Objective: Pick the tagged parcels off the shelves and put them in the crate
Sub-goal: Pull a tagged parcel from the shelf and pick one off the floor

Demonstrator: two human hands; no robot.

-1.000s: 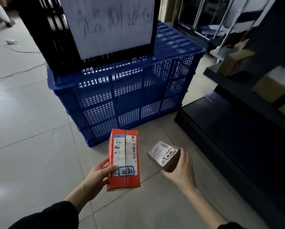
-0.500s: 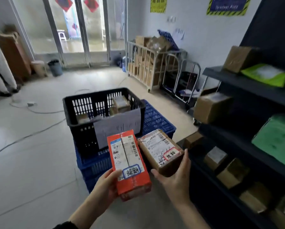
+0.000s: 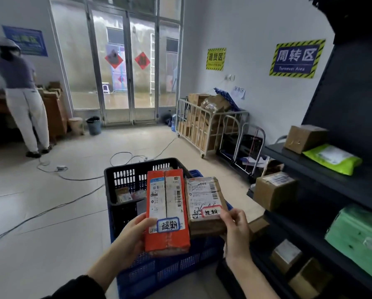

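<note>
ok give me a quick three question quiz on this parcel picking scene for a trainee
1. True or false: the left hand holds the orange parcel.
2. The tag on the brown parcel in the right hand has which border colour? A blue, B red, C green
3. Fill in: the black crate sits on a ___ crate.

Key: 1 true; 2 B; 3 blue

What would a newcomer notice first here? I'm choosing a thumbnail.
Front and centre, the left hand holds up an orange parcel and the right hand a brown parcel, each with a handwritten tag. Just behind them stands a black crate on a blue crate, with dark shelves of parcels at right.
</note>
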